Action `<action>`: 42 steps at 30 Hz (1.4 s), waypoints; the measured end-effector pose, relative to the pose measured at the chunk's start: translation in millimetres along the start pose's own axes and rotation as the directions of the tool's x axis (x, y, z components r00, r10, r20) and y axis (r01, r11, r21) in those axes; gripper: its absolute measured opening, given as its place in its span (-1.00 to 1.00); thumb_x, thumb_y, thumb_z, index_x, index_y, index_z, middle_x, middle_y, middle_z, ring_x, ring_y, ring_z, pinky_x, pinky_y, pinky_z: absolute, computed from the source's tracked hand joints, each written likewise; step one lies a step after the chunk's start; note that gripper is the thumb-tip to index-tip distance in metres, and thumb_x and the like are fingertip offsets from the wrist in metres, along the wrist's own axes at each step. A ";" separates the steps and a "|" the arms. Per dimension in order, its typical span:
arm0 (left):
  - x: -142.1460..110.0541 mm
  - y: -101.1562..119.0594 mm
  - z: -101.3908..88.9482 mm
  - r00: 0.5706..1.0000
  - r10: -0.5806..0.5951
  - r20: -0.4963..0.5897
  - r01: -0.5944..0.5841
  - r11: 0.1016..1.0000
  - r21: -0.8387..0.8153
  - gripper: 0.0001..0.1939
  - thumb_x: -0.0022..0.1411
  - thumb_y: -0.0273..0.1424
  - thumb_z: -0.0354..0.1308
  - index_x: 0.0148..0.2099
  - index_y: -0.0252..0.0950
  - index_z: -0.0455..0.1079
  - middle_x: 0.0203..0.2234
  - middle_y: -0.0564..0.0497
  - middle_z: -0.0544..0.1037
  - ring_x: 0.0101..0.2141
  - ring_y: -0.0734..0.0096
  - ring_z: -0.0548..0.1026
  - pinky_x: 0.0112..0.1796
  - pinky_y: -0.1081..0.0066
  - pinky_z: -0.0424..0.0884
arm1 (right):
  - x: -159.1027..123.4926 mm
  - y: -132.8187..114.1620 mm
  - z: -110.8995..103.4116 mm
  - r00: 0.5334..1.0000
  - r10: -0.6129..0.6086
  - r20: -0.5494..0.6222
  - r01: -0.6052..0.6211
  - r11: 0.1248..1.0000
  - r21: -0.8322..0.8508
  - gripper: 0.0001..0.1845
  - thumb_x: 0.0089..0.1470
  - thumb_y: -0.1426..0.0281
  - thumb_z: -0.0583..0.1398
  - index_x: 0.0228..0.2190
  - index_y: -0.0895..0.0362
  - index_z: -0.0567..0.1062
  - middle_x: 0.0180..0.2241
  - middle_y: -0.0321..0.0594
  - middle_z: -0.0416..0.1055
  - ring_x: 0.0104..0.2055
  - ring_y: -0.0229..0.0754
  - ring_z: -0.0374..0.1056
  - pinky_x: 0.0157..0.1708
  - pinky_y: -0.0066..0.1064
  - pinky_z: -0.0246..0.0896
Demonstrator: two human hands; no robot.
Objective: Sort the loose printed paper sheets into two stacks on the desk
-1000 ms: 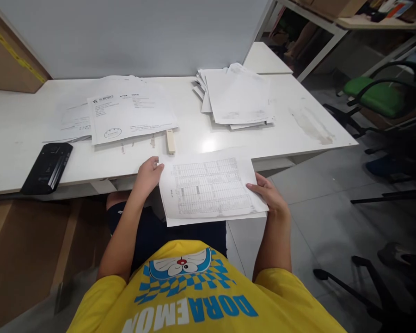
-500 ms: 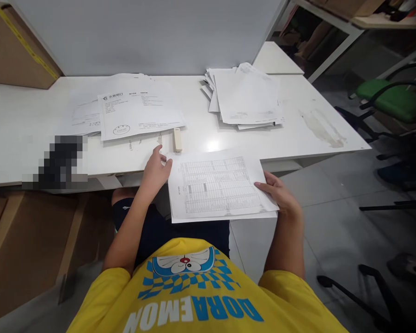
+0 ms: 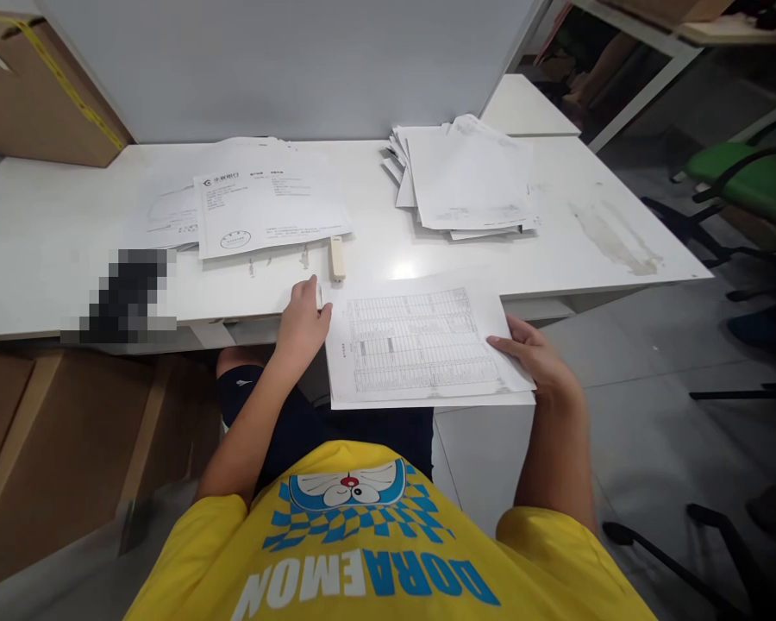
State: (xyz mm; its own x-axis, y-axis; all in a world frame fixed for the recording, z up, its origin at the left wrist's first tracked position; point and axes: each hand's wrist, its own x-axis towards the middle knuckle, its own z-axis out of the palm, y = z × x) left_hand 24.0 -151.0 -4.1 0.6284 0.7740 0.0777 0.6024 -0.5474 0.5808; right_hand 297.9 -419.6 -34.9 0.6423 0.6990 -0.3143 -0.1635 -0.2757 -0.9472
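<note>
A few printed sheets of paper (image 3: pixel 420 345), the top one bearing a dense table, lie almost level in front of me, over my lap and the desk's front edge. My right hand (image 3: pixel 535 355) grips their right edge, thumb on top and fingers underneath. At the upper left corner, my left hand (image 3: pixel 305 321) has its thumb against the edge, with a bit of white paper between thumb and curled fingers. Just beyond the sheets a small cream-coloured stapler-like object (image 3: pixel 338 259) rests on the desk.
On the white desk (image 3: pixel 233 293) lie a left spread of printed papers (image 3: pixel 275 207) and an untidy right paper stack (image 3: pixel 472 177). A blurred-out dark object (image 3: pixel 129 293) sits near the front edge. A cardboard box (image 3: pixel 52 103) stands back left; a green chair (image 3: pixel 750 177) is at right.
The view has shifted, so everything on the desk appears further right. My left fingers loosened and lifted at the sheets' corner, then curled in again. My right hand keeps its grip.
</note>
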 end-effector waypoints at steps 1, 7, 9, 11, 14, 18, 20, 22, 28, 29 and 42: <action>-1.0 1.1 1.1 0.999 0.016 -0.030 -0.015 0.999 0.047 -0.45 0.39 -0.31 0.03 0.37 -0.29 0.15 0.24 -0.26 0.31 -0.23 0.23 0.54 -0.15 0.23 0.48 | 1.0 -0.2 0.3 1.000 0.002 -0.005 -0.002 1.000 0.002 -0.36 -0.14 0.23 0.44 0.03 0.03 0.55 -0.14 -0.14 0.62 -0.25 0.01 0.57 -0.40 -0.24 0.51; 7.2 1.8 -3.4 0.963 0.260 -0.078 -0.236 0.944 0.230 -0.44 0.42 -0.47 -0.15 0.42 -0.36 0.06 0.34 -0.23 0.23 0.12 0.01 0.40 0.01 0.16 0.39 | 2.9 -2.6 3.1 1.000 -0.014 -0.013 0.014 1.000 0.020 -0.35 -0.16 0.23 0.44 0.03 0.00 0.54 -0.10 -0.16 0.61 -0.20 0.02 0.57 -0.36 -0.24 0.52; 14.3 -4.3 -5.2 0.926 0.378 0.012 -0.370 0.897 0.243 -0.38 0.36 -0.57 -0.17 0.44 -0.33 0.03 0.39 -0.17 0.14 0.13 0.02 0.36 0.02 0.12 0.36 | 2.9 -3.5 3.8 1.000 -0.002 -0.014 0.002 1.000 0.025 -0.35 -0.16 0.22 0.44 0.03 0.00 0.55 -0.09 -0.15 0.60 -0.19 0.03 0.57 -0.35 -0.23 0.52; 20.5 -11.4 -4.7 0.903 0.420 0.088 -0.429 0.872 0.235 -0.30 0.28 -0.65 -0.16 0.45 -0.28 0.03 0.41 -0.10 0.11 0.12 0.04 0.35 -0.01 0.11 0.37 | 3.3 -3.7 3.7 1.000 0.009 -0.014 -0.008 1.000 0.028 -0.37 -0.17 0.22 0.45 0.00 0.00 0.56 -0.09 -0.16 0.60 -0.18 0.04 0.57 -0.35 -0.23 0.52; 26.1 -19.3 -0.2 0.907 0.409 0.101 -0.422 0.877 0.228 -0.24 0.21 -0.72 -0.17 0.44 -0.25 0.07 0.39 -0.05 0.16 0.10 0.07 0.37 -0.02 0.10 0.37 | 4.2 -1.1 2.9 1.000 0.004 -0.004 -0.004 1.000 0.024 -0.40 -0.16 0.22 0.44 -0.02 -0.01 0.56 -0.07 -0.18 0.60 -0.15 0.05 0.56 -0.32 -0.21 0.52; 31.3 -26.2 8.2 0.906 0.418 0.067 -0.422 0.881 0.214 -0.27 0.20 -0.73 -0.16 0.38 -0.25 0.20 0.33 -0.05 0.28 0.12 0.05 0.37 -0.03 0.06 0.40 | 6.1 4.0 4.3 0.999 -0.026 -0.020 0.027 0.999 0.030 -0.40 -0.16 0.22 0.44 -0.02 -0.01 0.54 -0.04 -0.18 0.58 -0.11 0.05 0.55 -0.23 -0.17 0.52; 35.6 -31.8 10.3 0.899 0.436 0.039 -0.435 0.880 0.193 -0.31 0.21 -0.73 -0.15 0.34 -0.29 0.26 0.29 -0.07 0.35 0.16 0.03 0.35 0.00 0.04 0.41 | 7.6 2.2 5.4 0.999 -0.036 -0.040 0.038 0.999 0.038 -0.39 -0.16 0.21 0.44 -0.02 0.00 0.54 -0.05 -0.17 0.59 -0.12 0.04 0.55 -0.23 -0.18 0.51; 41.3 -38.8 8.8 0.882 0.471 0.026 -0.470 0.871 0.144 -0.32 0.20 -0.74 -0.13 0.31 -0.29 0.30 0.26 -0.06 0.38 0.19 0.07 0.33 0.06 0.04 0.40 | 7.4 -5.6 4.6 0.998 -0.050 -0.037 0.051 0.999 0.018 -0.39 -0.14 0.20 0.44 0.00 0.00 0.53 -0.07 -0.16 0.59 -0.14 0.03 0.55 -0.24 -0.19 0.51; 47.3 -48.2 -8.3 0.841 0.538 0.061 -0.536 0.843 -0.045 -0.28 0.23 -0.71 -0.18 0.36 -0.14 0.22 0.32 0.07 0.29 0.20 0.25 0.32 0.16 0.07 0.35 | -27.5 -34.9 -8.9 0.967 -0.209 -0.143 0.190 0.973 -0.131 -0.44 -0.07 0.20 0.40 0.01 -0.02 0.54 -0.09 -0.16 0.58 -0.16 0.01 0.53 -0.27 -0.22 0.50; 46.0 -47.5 -9.0 0.846 0.531 0.056 -0.528 0.847 -0.057 -0.29 0.25 -0.69 -0.19 0.37 -0.14 0.20 0.34 0.06 0.27 0.21 0.25 0.31 0.17 0.07 0.34 | -34.5 -35.5 -8.9 0.940 -0.257 -0.224 0.236 0.965 -0.117 -0.45 -0.06 0.22 0.40 0.01 -0.02 0.54 -0.08 -0.17 0.58 -0.15 -0.01 0.53 -0.25 -0.23 0.50; -8.0 5.1 -57.0 0.708 0.685 -0.174 -0.688 0.724 0.051 -0.48 0.44 -0.46 -0.13 0.38 -0.09 0.18 0.30 -0.05 0.33 0.24 0.13 0.33 0.17 0.03 0.36 | 178.8 -54.6 61.9 0.473 -0.136 -0.870 0.368 0.928 0.055 -0.17 0.17 0.33 -0.04 0.37 0.32 -0.20 0.40 0.19 -0.11 0.43 -0.12 0.02 0.36 -0.17 -0.03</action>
State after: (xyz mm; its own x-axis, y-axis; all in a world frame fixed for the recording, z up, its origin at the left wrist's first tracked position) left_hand -5.9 -141.8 44.5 0.7715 0.2282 0.5939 0.0288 -0.9451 0.3256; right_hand 375.3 -238.8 -43.3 0.9780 -0.2059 0.0347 0.0433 0.0371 -0.9984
